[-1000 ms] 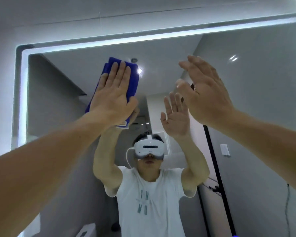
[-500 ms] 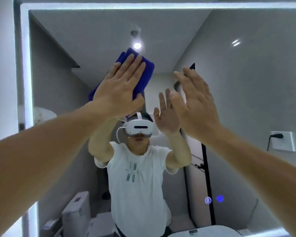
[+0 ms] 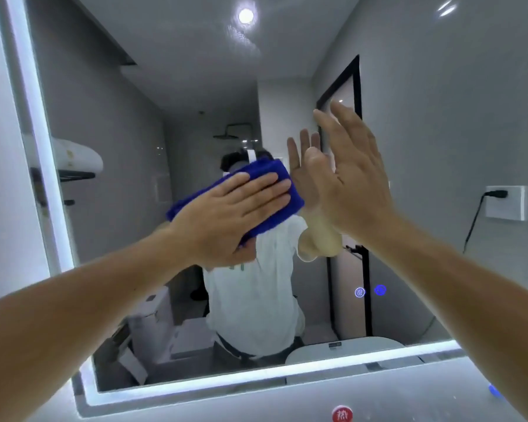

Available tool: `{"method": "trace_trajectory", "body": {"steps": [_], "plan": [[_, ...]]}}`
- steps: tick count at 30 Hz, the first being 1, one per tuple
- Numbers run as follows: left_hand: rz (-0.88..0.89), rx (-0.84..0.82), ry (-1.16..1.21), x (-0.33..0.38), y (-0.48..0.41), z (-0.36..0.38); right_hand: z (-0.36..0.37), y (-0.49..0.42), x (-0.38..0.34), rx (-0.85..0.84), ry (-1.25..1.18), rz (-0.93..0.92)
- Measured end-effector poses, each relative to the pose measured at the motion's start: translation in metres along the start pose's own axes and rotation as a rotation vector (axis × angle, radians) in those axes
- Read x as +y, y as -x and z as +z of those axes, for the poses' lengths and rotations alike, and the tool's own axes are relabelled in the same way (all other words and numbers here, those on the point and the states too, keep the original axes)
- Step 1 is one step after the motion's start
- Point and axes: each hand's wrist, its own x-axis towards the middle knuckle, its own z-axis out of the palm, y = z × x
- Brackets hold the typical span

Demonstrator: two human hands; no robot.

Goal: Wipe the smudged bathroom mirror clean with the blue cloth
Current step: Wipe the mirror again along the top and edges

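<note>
Blue cloth (image 3: pixel 282 175) was pinned flat against the mirror (image 3: pixel 439 117) under the left hand (image 3: pixel 229 208).
Fingers (image 3: pixel 256 185) lay extended together, pointing right, hiding most of the cloth; its long axis ran lower left to upper right. Right hand (image 3: pixel 348 178) was held open, fingers spread; whether it touched the glass was unclear.

Both bare forearms reaching forward and up, left hand (image 3: pixel 229 208) flat with 4 fingers together pointing toward 2 o'clock, palm pressed forward, right hand (image 3: pixel 348 178) open, fingers spread and raised toward 12 o'clock, wrist bent back
</note>
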Motion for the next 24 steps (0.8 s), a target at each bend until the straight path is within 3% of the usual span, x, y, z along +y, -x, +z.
{"method": "trace_trajectory", "body": {"steps": [3, 7, 9, 13, 18, 22, 24], "plan": [[-0.291, 0.098, 0.019, -0.016, -0.016, -0.008, 0.010, 0.016, 0.003, 0.001, -0.012, -0.016], [-0.524, 0.173, 0.108, 0.045, -0.010, 0.012, 0.021, 0.038, 0.008, -0.024, 0.017, -0.016], [-0.467, 0.133, 0.142, 0.096, 0.018, 0.031, 0.022, 0.048, 0.011, -0.050, 0.023, 0.018], [-0.104, -0.001, 0.144, 0.167, 0.088, 0.057, 0.019, 0.067, 0.016, -0.081, 0.040, 0.049], [0.076, -0.038, 0.124, 0.129, 0.080, 0.042, 0.016, 0.070, 0.015, -0.100, 0.039, 0.066], [-0.273, 0.118, 0.047, 0.050, 0.023, 0.027, 0.020, 0.064, 0.012, -0.084, 0.027, 0.054], [-0.473, 0.167, 0.068, 0.055, 0.014, 0.027, 0.021, 0.063, 0.011, -0.071, 0.026, 0.058]]}}
